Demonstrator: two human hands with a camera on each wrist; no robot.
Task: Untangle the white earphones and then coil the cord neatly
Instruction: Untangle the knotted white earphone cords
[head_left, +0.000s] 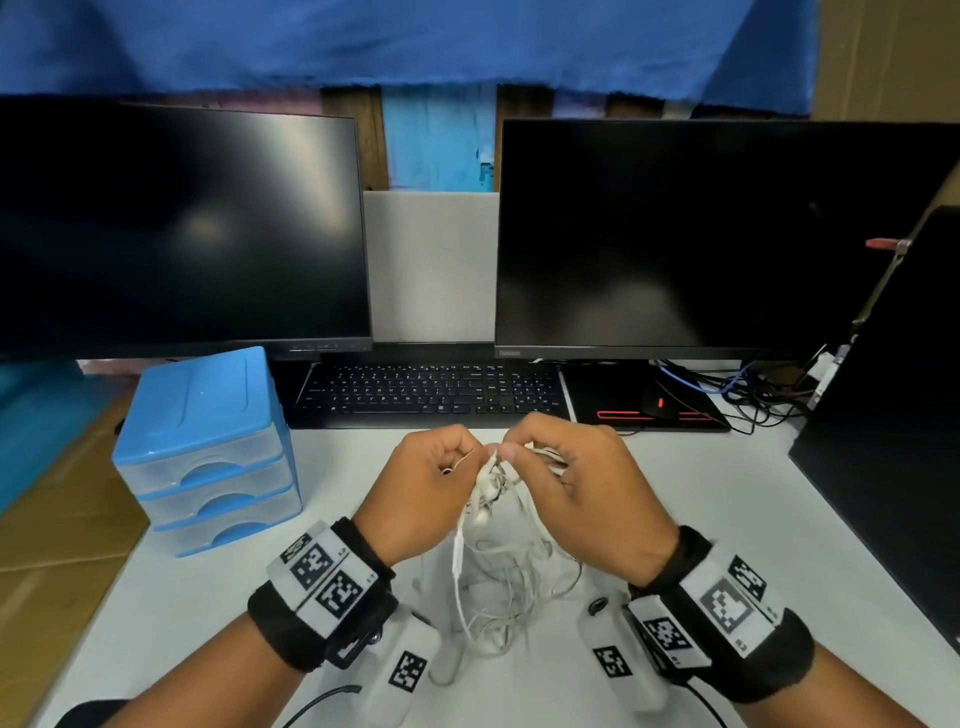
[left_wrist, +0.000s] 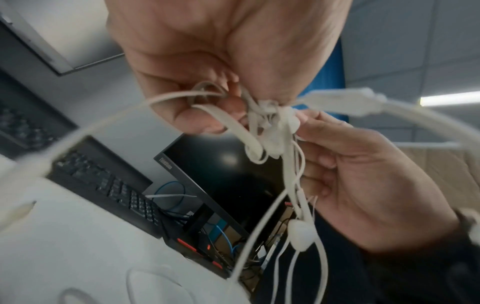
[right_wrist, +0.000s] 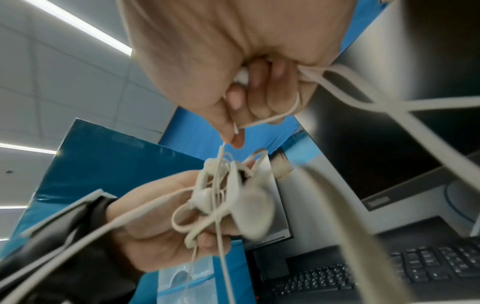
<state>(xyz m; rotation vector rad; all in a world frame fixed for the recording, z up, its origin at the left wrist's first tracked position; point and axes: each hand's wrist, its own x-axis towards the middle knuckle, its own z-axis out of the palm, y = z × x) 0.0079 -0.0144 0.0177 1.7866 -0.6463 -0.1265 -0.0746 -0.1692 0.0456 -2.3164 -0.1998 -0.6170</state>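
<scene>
Both hands are working above the white surface (head_left: 727, 519): the left hand (head_left: 431, 488) and right hand (head_left: 576, 483) are each pinching the knotted white earphone cord (head_left: 491, 519), loops trailing down between the wrists. The right wrist view is showing 1 strand nipped at the right fingertips (right_wrist: 235, 139), hidden from above.

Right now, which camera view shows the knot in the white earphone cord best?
The left wrist view: the knot sits near the centre, fairly sharp, pinched between left hand and right hand. The right wrist view shows it blurred. The head view shows it small.
</scene>
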